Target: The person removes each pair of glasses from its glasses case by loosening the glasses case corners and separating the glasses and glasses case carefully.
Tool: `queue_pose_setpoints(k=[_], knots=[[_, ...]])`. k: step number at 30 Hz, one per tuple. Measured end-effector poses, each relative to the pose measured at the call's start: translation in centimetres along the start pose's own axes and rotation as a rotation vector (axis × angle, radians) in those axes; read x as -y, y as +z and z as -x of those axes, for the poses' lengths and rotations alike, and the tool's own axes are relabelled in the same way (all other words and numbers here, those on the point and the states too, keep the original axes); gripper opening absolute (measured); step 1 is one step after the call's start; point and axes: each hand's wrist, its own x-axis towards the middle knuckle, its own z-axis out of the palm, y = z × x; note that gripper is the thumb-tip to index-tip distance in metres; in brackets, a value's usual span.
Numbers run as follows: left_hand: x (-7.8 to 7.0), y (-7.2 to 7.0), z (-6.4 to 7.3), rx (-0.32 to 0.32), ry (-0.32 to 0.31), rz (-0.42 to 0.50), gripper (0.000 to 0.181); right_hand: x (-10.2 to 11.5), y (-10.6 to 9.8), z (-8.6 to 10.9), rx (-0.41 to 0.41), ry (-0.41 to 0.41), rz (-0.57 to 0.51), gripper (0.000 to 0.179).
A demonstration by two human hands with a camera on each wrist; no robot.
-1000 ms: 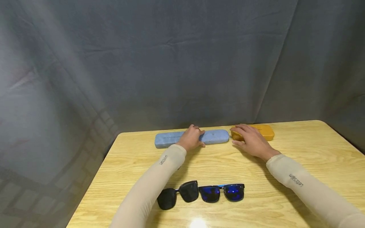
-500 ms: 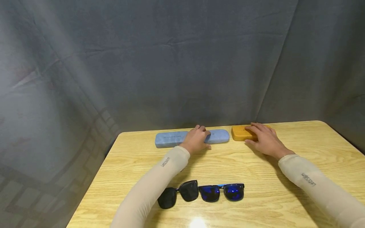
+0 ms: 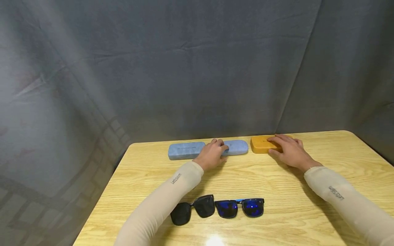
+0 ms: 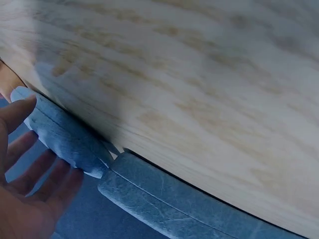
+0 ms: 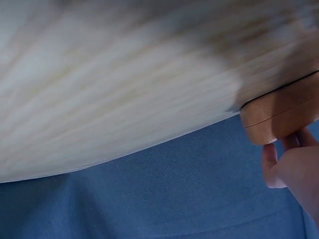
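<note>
In the head view my left hand (image 3: pixel 212 153) is over the near end of a light-blue glasses case (image 3: pixel 236 147), thumb on its near side. The left wrist view shows its loosely spread fingers (image 4: pixel 59 172) overlapping that case (image 4: pixel 65 132). A second, grey-blue glasses case (image 3: pixel 186 150) lies end to end with it on the left. My right hand (image 3: pixel 290 151) holds an orange glasses case (image 3: pixel 261 144), thumb along the near side and fingers over the top. From the right wrist, those fingertips bear on the orange case (image 5: pixel 279 114). All three cases look closed.
Black sunglasses (image 3: pixel 204 206) and blue-lensed sunglasses (image 3: pixel 253 207) lie side by side near the front of the wooden table (image 3: pixel 286 218). My left sleeve (image 3: pixel 163 194) partly overlaps the black pair. A grey cloth (image 3: pixel 197 75) hangs behind the table's back edge.
My right hand has slid right, from the orange case's left end to its right part. The left hand has shifted slightly right, uncovering more of the grey-blue case. The cases stay in place.
</note>
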Motion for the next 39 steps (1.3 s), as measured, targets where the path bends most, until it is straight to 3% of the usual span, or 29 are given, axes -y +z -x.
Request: queue_pose_setpoints(k=[11,20,31,39], knots=[[0.2,0.2,0.2,-0.004,0.009,-0.029,0.042,1.0,0.1,1.4,0.001,-0.033,0.012,0.05],[0.2,0.8,0.3,-0.014,0.011,-0.012,0.044,2.0,0.1,2.9,-0.044,-0.084,0.045,0.047],[0.1,1.1,0.1,-0.04,-0.009,0.049,0.052,2.9,0.0,3.3,-0.041,-0.104,0.055,0.049],[-0.4,1.2,0.2,-0.038,0.052,0.164,0.061,4.1,0.3,3.3,-0.051,-0.137,0.067,0.048]])
